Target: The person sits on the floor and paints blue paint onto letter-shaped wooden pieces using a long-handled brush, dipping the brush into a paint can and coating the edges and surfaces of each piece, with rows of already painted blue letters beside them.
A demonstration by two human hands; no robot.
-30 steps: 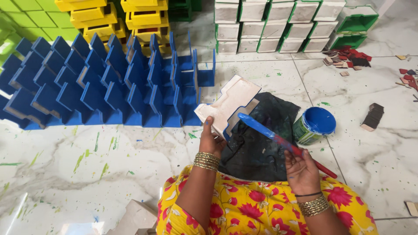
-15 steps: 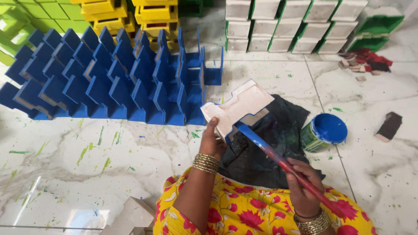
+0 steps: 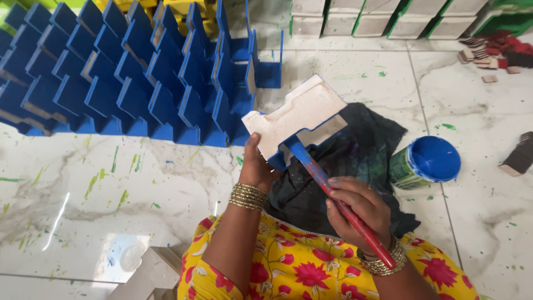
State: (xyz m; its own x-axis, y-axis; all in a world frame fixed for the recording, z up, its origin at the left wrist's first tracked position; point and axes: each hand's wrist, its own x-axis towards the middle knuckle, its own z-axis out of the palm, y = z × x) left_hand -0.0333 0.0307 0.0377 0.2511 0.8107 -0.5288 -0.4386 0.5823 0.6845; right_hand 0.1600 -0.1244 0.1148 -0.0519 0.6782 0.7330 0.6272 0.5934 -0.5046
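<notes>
My left hand (image 3: 256, 166) grips a notched wooden piece (image 3: 300, 114), unpainted white on top with blue edges, tilted above a dark paint-stained cloth (image 3: 338, 166). A long paintbrush (image 3: 333, 194) with a red handle and blue-coated shaft sits in my right hand (image 3: 358, 208), its tip touching the piece's lower edge. A small tin of blue paint (image 3: 427, 163) stands on the floor to the right of the cloth.
Rows of blue-painted wooden pieces (image 3: 122, 78) stand leaning on the marble floor (image 3: 111, 211) at upper left, yellow ones behind them. White and green blocks (image 3: 388, 19) line the back. Small red and brown chips (image 3: 491, 53) lie far right. Unpainted wood (image 3: 147, 275) lies near my knee.
The view has moved closer. My right hand brought the brush up from beside the tin, so its tip now touches the wooden piece's lower edge. My left hand still holds the piece.
</notes>
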